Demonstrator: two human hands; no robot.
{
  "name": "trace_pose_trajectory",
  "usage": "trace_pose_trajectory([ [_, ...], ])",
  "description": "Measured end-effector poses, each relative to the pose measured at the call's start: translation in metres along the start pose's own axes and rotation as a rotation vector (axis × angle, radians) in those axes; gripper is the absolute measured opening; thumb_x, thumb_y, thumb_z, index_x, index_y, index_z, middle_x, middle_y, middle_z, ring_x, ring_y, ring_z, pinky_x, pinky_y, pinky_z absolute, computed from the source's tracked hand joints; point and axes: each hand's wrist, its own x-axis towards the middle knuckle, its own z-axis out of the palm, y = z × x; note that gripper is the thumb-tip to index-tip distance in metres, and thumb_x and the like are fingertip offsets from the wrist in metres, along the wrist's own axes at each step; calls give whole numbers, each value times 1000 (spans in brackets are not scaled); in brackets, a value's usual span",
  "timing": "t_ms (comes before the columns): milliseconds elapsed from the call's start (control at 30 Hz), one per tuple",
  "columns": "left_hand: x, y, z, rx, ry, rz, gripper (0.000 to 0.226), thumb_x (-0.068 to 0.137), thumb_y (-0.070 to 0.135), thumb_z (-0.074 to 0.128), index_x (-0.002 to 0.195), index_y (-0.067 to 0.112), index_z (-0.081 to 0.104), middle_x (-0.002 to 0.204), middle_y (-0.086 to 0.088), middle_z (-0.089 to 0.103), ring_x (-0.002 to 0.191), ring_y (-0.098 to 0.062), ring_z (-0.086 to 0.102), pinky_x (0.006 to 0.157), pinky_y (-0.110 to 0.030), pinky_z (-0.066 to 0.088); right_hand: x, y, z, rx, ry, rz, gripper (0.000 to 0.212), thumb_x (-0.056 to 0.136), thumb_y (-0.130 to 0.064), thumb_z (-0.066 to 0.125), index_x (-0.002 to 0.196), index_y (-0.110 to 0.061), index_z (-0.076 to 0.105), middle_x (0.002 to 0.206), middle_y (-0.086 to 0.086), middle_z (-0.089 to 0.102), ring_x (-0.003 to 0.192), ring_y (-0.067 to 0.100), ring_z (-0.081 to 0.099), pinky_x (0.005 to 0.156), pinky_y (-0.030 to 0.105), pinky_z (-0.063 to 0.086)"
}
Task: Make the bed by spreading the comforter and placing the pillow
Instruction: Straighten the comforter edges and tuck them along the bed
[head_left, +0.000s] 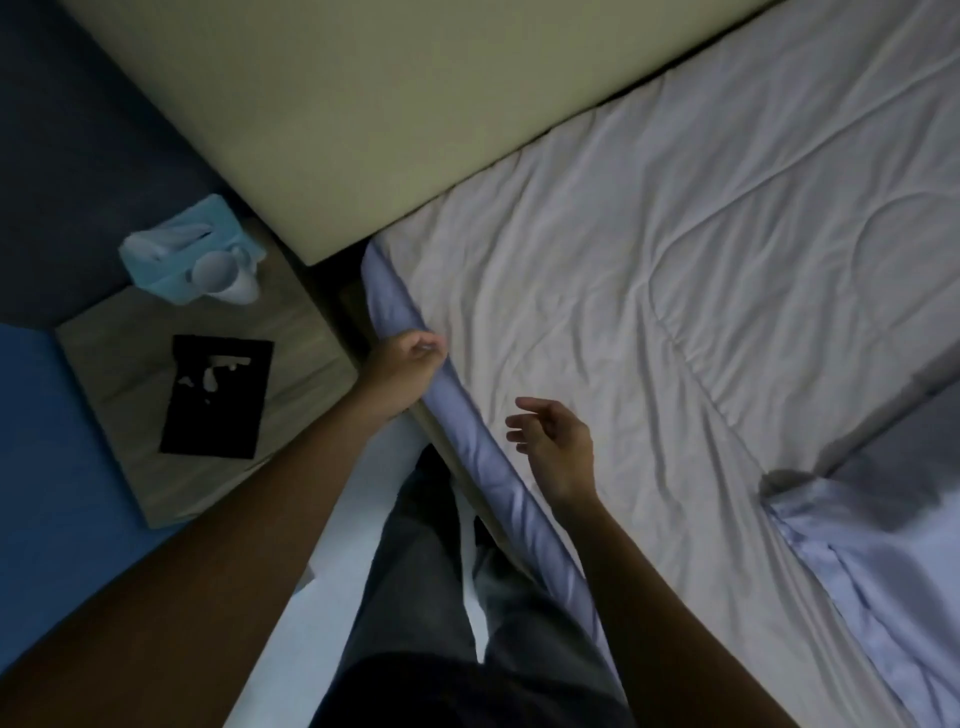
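Observation:
A pale quilted comforter (649, 291) lies spread over the bed, reaching up to the beige headboard (332, 114). Along the near side of the bed runs a light blue sheet edge (467, 431). My left hand (402, 366) grips that edge near the head of the bed, fingers curled round the fabric. My right hand (553, 441) hovers just above the comforter, fingers relaxed and spread, holding nothing. At the lower right, bunched light blue fabric (872, 561) lies past the comforter's edge. No pillow is in view.
A wooden bedside table (130, 415) stands to the left of the bed with a light blue tissue box (176, 249), a white cup (218, 275) and a black flat object (218, 395) on it. My legs stand on the pale floor between table and bed.

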Motion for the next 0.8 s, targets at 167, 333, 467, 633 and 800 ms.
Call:
trace_pose_trajectory([
  [167,96,-30,2,-1,-36,-130,11,74,25,63,80,24,72,97,-8,76,96,-29,70,93,-41,55,57,35,40,-247,40,-4,23,93,-11,57,105,-23,72,89,-2,76,84,13,72,84,33,58],
  [333,185,-57,-6,63,47,-231,19,86,19,57,98,23,69,108,-10,74,101,-31,68,91,-42,56,121,61,76,-445,80,-136,30,89,-1,64,116,-16,67,106,3,72,97,22,69,86,20,51],
  [467,241,-63,-3,23,122,-257,13,85,30,57,85,18,61,101,-16,71,95,-36,67,87,-46,57,159,78,105,-637,69,-266,59,80,-24,82,130,-6,58,119,14,65,105,30,63,91,40,52],
  [633,307,-93,13,-89,208,-297,66,57,64,62,96,11,65,92,-11,72,82,-31,70,77,-48,61,175,83,128,-886,112,-295,80,64,-47,87,128,-9,56,115,13,60,101,30,60,83,42,54],
  [800,300,-72,15,-237,318,-288,57,79,36,76,121,9,48,106,-2,58,89,-20,58,77,-28,46,188,92,130,-866,52,-314,41,85,-16,69,124,-17,59,104,10,57,92,34,61,71,38,51],
])
